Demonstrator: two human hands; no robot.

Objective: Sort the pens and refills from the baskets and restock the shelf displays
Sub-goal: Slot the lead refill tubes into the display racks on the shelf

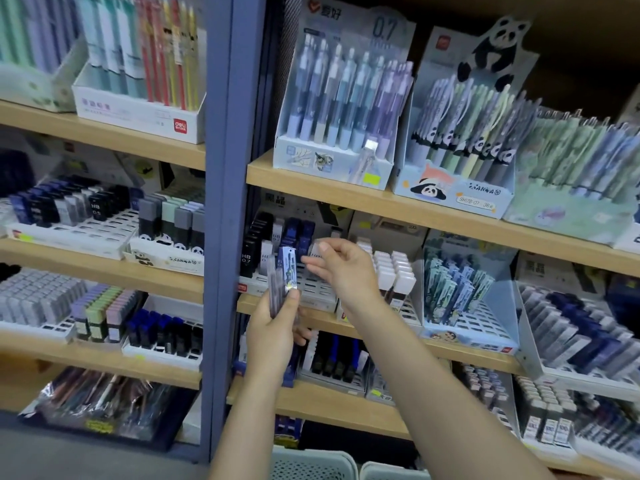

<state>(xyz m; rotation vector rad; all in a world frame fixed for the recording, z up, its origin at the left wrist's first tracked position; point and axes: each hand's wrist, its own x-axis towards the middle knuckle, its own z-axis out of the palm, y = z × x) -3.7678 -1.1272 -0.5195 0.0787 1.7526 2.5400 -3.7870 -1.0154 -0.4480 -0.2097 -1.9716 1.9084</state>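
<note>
My left hand (273, 327) grips upright refill packs (284, 277). My right hand (341, 268) pinches one pack (313, 252) just right of them, nearest the tray (311, 289) at the shelf's left end.

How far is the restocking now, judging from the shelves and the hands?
Done: most shelf displays look full. In hand: the left hand holds refill packs; the right hand pinches a small white case at the slotted tray, whose front slots remain empty.
</note>
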